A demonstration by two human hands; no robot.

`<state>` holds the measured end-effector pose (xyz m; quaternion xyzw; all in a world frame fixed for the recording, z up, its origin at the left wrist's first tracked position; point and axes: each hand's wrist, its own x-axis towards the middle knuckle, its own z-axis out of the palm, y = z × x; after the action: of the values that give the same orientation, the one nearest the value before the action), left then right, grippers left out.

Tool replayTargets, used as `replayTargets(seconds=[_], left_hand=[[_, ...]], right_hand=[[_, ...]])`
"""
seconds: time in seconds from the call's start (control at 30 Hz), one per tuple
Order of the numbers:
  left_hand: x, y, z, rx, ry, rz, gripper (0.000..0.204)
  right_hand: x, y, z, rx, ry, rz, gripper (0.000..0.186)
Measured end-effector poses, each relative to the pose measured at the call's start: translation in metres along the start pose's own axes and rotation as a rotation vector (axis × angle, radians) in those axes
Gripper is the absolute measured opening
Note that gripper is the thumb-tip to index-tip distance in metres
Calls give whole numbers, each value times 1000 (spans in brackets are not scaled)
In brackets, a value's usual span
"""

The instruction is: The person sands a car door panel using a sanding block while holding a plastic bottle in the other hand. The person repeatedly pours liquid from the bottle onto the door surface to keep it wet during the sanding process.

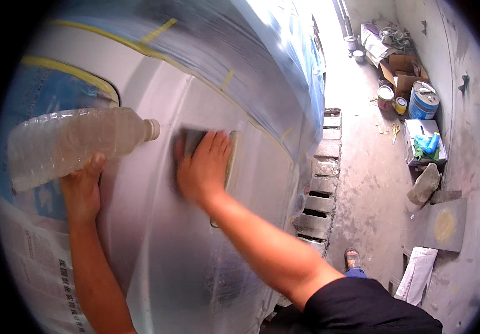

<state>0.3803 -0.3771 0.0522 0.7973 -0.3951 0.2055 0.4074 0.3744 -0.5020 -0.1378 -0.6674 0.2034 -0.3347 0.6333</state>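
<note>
My left hand (86, 183) grips a large clear plastic bottle (76, 139) from below. The bottle lies nearly level, its capped neck pointing right toward my other hand, with cloudy liquid inside. Against the grey vehicle panel (140, 222), my right hand (204, 170) presses a dark sheet of sandpaper (191, 137), fingers extended over it; some of the sheet is hidden beneath the palm. Just right of those fingers is a recess edged in yellow (232, 158). The panel around the sheet looks wet and streaked.
Yellow masking tape (159, 32) and blue-tinted plastic film (273, 72) cover the panel's upper edge; newspaper (42, 250) covers the lower left. A slotted floor drain (320, 183) runs alongside. Cans, a blue drum (423, 101), boxes and yellow scissors (396, 132) stand or lie by the right wall.
</note>
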Motion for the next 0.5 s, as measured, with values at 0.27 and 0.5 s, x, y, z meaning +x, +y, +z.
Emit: replayTargets(seconds=[0.27,0.5], left_hand=[[-4,-11,-5,16,-30,-98,62],[-7,-13,-12,215,12,-79,67]], right_hand=[[52,5,-9,97,78,168,81],[22,21,1,-107,73,-216,77]])
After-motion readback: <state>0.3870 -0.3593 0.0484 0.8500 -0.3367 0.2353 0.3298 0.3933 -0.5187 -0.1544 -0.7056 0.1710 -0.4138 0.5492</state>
